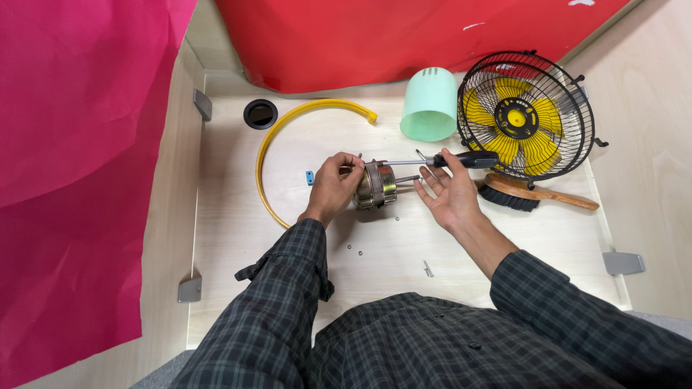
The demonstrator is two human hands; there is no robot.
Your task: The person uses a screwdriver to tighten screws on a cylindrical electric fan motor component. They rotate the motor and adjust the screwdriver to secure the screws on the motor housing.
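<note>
A single head-worn camera looks steeply down from above the person's chest onto the pale tabletop [375,245]. It faces forward toward the red backdrop [404,36] at the far edge, close enough that sleeves fill the bottom of the view.

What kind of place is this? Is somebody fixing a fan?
Probably a small repair bench. The left hand steadies a metal motor, the right hand holds a screwdriver, and a caged yellow-bladed fan stands nearby.
</note>
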